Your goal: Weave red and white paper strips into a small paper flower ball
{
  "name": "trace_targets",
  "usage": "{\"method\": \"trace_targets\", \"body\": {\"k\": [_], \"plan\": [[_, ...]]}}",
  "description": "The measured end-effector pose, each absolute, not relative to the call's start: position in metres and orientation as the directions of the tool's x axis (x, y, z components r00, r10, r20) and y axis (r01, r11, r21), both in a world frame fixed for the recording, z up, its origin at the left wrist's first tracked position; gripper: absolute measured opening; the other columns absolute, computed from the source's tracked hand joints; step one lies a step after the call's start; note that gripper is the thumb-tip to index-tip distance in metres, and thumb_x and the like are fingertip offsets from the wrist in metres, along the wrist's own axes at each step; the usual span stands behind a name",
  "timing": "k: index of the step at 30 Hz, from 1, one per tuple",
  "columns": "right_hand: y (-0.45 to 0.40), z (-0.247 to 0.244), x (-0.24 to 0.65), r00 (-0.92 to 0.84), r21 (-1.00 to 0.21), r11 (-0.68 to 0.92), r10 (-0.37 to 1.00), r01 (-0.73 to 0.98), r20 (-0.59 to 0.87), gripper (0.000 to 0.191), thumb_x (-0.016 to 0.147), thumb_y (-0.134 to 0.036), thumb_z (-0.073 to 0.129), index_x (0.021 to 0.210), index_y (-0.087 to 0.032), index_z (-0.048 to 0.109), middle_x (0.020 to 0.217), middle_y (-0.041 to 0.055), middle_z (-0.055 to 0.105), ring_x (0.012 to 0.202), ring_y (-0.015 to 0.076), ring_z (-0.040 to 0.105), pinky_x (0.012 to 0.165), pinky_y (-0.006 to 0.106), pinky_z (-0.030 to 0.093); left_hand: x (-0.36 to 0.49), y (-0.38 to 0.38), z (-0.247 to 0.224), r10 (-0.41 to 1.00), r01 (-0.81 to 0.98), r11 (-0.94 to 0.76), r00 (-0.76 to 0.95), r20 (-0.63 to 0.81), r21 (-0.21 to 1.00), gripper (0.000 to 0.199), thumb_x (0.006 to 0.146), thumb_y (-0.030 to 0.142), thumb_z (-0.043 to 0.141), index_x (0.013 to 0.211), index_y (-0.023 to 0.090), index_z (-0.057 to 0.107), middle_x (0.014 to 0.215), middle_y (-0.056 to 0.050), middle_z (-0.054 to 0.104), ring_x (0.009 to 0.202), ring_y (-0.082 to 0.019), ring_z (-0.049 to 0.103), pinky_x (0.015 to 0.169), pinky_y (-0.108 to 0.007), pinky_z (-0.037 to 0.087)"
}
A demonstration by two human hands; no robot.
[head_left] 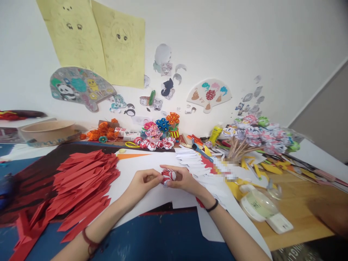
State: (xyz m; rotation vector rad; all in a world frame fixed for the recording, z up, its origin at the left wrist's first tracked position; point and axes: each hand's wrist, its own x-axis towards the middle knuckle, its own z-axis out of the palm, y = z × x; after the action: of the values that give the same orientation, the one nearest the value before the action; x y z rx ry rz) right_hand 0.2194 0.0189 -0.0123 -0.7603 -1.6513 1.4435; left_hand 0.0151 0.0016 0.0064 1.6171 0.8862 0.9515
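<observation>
A small red-and-white folded paper flower (pixel 168 176) is between my two hands, above white paper sheets (pixel 141 163). My right hand (pixel 186 180) grips it from the right, thumb below and fingers over the top. On its left edge, my left hand (pixel 148 180) pinches with thumb and forefinger, the other fingers curled. To the left lies a big pile of red folded paper strips (pixel 84 181). White folded paper strips (pixel 190 163) are fanned out just beyond my right hand. Several finished red-and-white paper flowers (pixel 152 145) sit at the back.
A bunch of paper flowers on sticks (pixel 252 136) stands at the back right. Nearer are a clear-and-white plastic container (pixel 258 206) and yellow paper pieces (pixel 236 190). A beige basin (pixel 49 128), orange flowers (pixel 103 132) and a yellow bottle (pixel 216 134) line the wall.
</observation>
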Motion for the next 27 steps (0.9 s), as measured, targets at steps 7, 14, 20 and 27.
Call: {"method": "trace_targets", "body": {"k": [7,14,20,27], "plan": [[0.0193,-0.0129,0.2194,-0.502,-0.971,0.236,0.838,-0.02,0.215,0.067,0.067,-0.035,0.083,0.128,-0.019,0.06,0.101,0.0045,0.067,0.092,0.0188,0.059,0.081,0.033,0.05,0.0144,0.0052,0.0003,0.89,0.217,-0.376,0.356,0.285,0.901,0.03,0.081,0.046,0.065,0.079,0.016,0.071,0.07,-0.002,0.065,0.063,-0.013,0.051,0.056,-0.024,0.038],[0.0182,-0.0077,0.2189,-0.497,-0.971,0.229,0.852,0.074,0.163,0.072,0.065,-0.04,0.083,0.128,-0.014,0.06,0.072,0.0006,0.061,0.067,0.0141,0.052,0.062,0.027,0.047,0.0133,0.0036,0.0014,0.854,0.367,-0.497,0.366,0.369,0.786,0.023,0.086,0.038,0.062,0.081,0.018,0.071,0.069,0.0,0.062,0.061,-0.011,0.043,0.058,-0.024,0.032],[0.0184,-0.0087,0.2183,-0.496,-0.967,0.245,0.849,0.066,0.181,0.07,0.065,-0.038,0.083,0.127,-0.013,0.061,0.066,-0.0016,0.056,0.062,0.0117,0.048,0.06,0.026,0.045,0.0128,0.0013,0.0013,0.8,0.39,-0.587,0.417,0.432,0.709,0.02,0.091,0.033,0.056,0.083,0.018,0.066,0.075,0.0,0.062,0.066,-0.011,0.046,0.062,-0.024,0.036],[0.0172,-0.0062,0.2198,-0.532,-0.98,0.197,0.832,0.023,0.155,0.068,0.066,-0.036,0.083,0.127,-0.015,0.061,0.077,0.0004,0.062,0.069,0.0131,0.054,0.065,0.026,0.049,0.0149,-0.0043,0.0031,0.719,0.389,-0.69,0.467,0.515,0.61,0.018,0.095,0.029,0.048,0.083,0.019,0.057,0.076,0.001,0.056,0.07,-0.012,0.05,0.064,-0.024,0.04]]}}
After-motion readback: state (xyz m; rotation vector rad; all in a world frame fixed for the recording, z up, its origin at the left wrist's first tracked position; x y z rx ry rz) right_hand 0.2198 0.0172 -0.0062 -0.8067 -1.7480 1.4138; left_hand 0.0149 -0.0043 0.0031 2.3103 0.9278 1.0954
